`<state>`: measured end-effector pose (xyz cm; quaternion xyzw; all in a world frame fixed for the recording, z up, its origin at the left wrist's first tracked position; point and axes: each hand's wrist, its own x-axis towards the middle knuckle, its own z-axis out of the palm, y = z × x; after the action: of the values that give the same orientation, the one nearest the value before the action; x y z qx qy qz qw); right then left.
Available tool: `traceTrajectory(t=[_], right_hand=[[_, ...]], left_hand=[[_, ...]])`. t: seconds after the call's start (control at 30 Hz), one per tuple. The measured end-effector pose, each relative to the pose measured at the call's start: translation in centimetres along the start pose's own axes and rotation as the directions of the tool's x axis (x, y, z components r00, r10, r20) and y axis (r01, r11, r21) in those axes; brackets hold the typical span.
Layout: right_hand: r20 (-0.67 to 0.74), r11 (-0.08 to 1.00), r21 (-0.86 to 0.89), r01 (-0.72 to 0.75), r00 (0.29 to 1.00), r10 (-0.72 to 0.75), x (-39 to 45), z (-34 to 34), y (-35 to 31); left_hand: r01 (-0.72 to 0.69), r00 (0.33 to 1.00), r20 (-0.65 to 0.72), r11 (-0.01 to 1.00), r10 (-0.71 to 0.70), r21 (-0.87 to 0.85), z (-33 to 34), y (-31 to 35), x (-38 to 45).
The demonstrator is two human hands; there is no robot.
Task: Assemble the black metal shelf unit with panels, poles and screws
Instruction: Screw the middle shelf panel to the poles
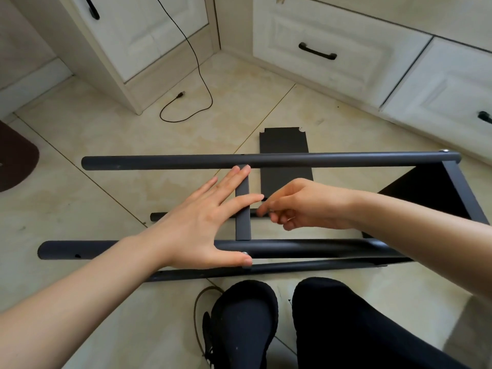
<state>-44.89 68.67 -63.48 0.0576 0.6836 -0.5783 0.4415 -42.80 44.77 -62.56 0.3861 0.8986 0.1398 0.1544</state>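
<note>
On the tiled floor [106, 145], in front of a seated person's dark-clad legs, a half-built black metal shelf unit lies on its side. Two long poles run left to right: the far pole [186, 162] and the near pole [292, 247], both joined at the right end to an end panel [431, 193]. A middle panel [242, 217] stands edge-on between the poles.

The left hand [197, 225] lies flat, fingers straight and spread against this middle panel, thumb resting on the near pole just beside a silver screw [245, 253]. The right hand [300, 206] has its fingers curled together at the panel's right face, seemingly pinching something small (what it is cannot be made out).

A spare panel [283, 145] lies flat on the floor beyond the far pole, and a black cable [202, 83] trails near white cabinets [332, 49].

The step in hand looks like fixing the middle panel to the poles. Next, the panel probably needs holding square while its holes line up for a screw.
</note>
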Motion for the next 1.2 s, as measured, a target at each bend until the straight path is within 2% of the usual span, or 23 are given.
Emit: traceTrajectory(t=[0.13, 0.47, 0.67, 0.9, 1.2], right_hand=[[0.127, 0.999, 0.018, -0.038, 0.991, 0.035, 1.1, 0.2, 0.6], [0.249, 0.969, 0.195, -0.149, 0.963, 0.098, 2.4, -0.3, 1.8], [0.302, 0.976, 0.188, -0.113, 0.952, 0.052, 2.7, 0.6, 1.7], [0.434, 0.976, 0.186, -0.110, 0.901, 0.019, 2.8, 1.2, 1.8], [0.428, 0.977, 0.183, -0.107, 0.904, 0.018, 3.0, 1.8, 1.6]], left_hand=[[-0.001, 1.000, -0.018, 1.000, 0.001, 0.003, -0.1, 0.1, -0.1], [-0.020, 0.997, -0.069, 1.000, 0.021, 0.004, 0.5, -0.1, -0.1], [-0.028, 0.996, -0.081, 1.000, 0.027, -0.011, 0.6, -0.2, -0.1], [-0.028, 0.997, -0.076, 1.000, 0.028, -0.009, 0.6, -0.2, 0.0], [-0.033, 0.996, -0.084, 0.999, 0.033, 0.002, 0.5, -0.1, 0.0]])
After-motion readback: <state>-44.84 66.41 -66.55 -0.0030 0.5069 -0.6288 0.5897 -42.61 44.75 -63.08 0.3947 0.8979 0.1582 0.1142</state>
